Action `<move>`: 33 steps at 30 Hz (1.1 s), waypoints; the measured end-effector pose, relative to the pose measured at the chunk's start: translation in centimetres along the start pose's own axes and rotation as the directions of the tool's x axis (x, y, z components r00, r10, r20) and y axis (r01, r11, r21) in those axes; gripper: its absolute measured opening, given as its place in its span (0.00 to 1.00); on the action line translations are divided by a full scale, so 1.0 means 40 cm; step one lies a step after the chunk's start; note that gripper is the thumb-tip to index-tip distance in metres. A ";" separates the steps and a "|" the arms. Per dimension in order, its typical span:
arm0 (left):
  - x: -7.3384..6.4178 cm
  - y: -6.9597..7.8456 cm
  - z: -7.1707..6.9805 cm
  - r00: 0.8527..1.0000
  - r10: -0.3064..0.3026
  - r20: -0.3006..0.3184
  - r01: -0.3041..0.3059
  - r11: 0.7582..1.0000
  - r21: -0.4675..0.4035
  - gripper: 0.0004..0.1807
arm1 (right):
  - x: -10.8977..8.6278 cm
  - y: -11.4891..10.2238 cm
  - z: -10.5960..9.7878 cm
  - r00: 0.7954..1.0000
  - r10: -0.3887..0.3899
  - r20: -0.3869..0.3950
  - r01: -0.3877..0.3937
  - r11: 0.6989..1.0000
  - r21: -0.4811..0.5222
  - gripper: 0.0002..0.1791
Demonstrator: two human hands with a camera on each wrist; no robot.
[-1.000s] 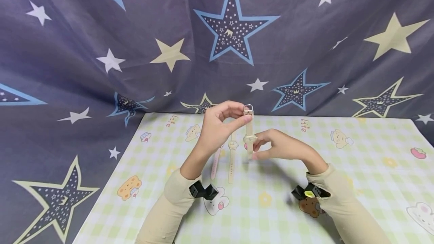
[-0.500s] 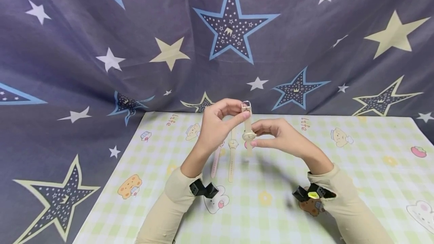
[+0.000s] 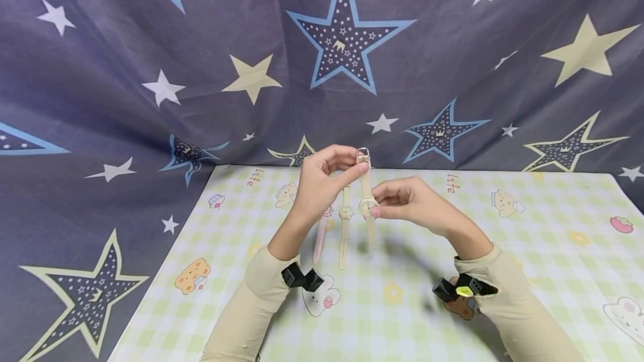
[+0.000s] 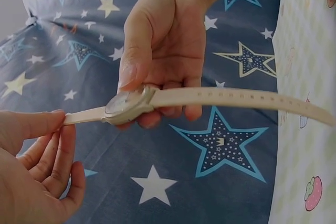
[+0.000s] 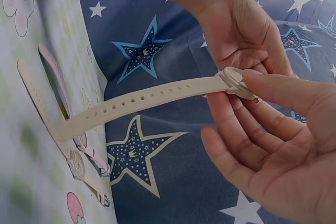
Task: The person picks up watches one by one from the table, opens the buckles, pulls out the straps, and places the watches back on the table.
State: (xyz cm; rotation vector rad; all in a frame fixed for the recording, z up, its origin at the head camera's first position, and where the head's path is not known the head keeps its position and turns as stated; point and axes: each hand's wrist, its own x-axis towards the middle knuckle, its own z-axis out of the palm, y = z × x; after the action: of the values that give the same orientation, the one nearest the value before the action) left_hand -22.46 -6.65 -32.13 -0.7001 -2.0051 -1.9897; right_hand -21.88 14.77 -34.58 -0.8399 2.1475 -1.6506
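A cream wristwatch (image 3: 369, 205) hangs lengthwise between both hands above the table, buckle end up. My left hand (image 3: 327, 183) pinches its short strap just below the silver buckle (image 3: 363, 155). With thumb and fingers, my right hand (image 3: 420, 205) grips the round case from the side; in the left wrist view, the thumb lies over the edge of the dial (image 4: 126, 103). The long strap (image 5: 142, 97), with its row of holes, trails free in the right wrist view. On the table lie a beige watch (image 3: 346, 214) and a pink watch (image 3: 320, 242), side by side.
A pale green checked cloth (image 3: 402, 328) with cartoon prints covers the table. Behind it hangs a dark curtain (image 3: 443, 71) with stars, reaching down the left side too. Small black cameras (image 3: 302, 279) sit on both wrists.
My right hand has moved up from the lower strap to the watch case. The held watch has risen slightly and shifted a little left; its dial now faces the head camera more.
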 end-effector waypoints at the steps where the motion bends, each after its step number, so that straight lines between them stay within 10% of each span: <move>1: 0.001 -0.002 -0.001 1.000 -0.009 -0.002 0.009 1.000 0.003 0.09 | 0.000 0.000 0.001 1.000 0.008 0.001 -0.008 1.000 0.002 0.10; 33: 0.018 -0.050 -0.022 0.959 -0.280 0.050 0.280 0.960 0.008 0.13 | -0.012 -0.031 0.014 0.992 0.111 0.065 -0.119 0.984 0.130 0.17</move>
State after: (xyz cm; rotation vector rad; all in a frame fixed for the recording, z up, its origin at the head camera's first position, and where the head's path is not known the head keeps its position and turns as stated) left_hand -24.20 -7.32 -33.51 -0.4926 -2.2424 -2.1419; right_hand -20.85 14.45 -33.62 -0.7024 1.9828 -1.6697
